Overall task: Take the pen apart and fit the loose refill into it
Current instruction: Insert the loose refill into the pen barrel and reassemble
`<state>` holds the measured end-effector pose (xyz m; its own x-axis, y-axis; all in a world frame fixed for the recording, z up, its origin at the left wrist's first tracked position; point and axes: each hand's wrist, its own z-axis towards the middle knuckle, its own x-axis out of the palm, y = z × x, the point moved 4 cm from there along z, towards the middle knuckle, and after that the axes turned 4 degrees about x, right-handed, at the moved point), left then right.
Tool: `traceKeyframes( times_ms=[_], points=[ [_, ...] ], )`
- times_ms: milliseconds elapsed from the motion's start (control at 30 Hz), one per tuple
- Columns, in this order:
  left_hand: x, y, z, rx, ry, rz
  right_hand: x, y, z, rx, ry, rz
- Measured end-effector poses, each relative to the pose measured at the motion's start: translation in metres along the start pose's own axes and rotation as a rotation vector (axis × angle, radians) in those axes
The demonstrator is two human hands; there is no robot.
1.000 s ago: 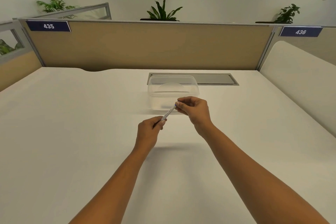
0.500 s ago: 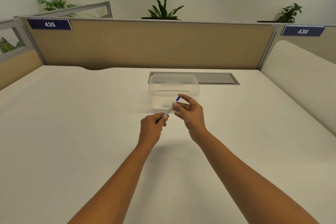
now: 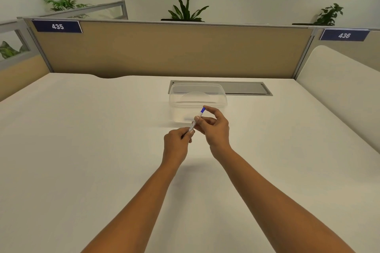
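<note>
A slim clear pen (image 3: 196, 121) with a blue end cap (image 3: 202, 110) is held tilted above the white desk, its blue end pointing up and away. My left hand (image 3: 177, 144) pinches the lower, dark-tipped end. My right hand (image 3: 213, 127) holds the upper barrel with thumb and fingers, its index finger touching the blue cap. The pen's lower tip is hidden in my left fingers. No loose refill is visible.
A clear plastic container (image 3: 178, 107) stands just behind my hands. Behind it a grey cable hatch (image 3: 244, 88) is set into the desk (image 3: 82, 150). Beige partitions (image 3: 164, 51) close off the back and sides.
My right hand's fingers have opened off the pen's top, uncovering the blue cap. Both hands with the pen shifted slightly away from me.
</note>
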<state>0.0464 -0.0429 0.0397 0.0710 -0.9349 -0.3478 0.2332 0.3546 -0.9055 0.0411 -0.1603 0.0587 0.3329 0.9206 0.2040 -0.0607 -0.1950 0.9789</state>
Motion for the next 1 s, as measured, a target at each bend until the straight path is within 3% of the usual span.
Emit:
traceKeyframes(
  times_ms=[300,833,1000],
  points=[
    [0.004,0.002,-0.002,-0.039,-0.007,-0.016,-0.002,0.001,0.007,-0.004,0.044,-0.045],
    [0.008,0.002,0.001,-0.042,0.011,-0.022,-0.002,-0.007,0.007,-0.003,-0.048,0.008],
    [0.005,-0.005,0.004,0.01,0.015,-0.02,0.008,-0.009,0.006,0.156,0.022,0.167]
  ],
)
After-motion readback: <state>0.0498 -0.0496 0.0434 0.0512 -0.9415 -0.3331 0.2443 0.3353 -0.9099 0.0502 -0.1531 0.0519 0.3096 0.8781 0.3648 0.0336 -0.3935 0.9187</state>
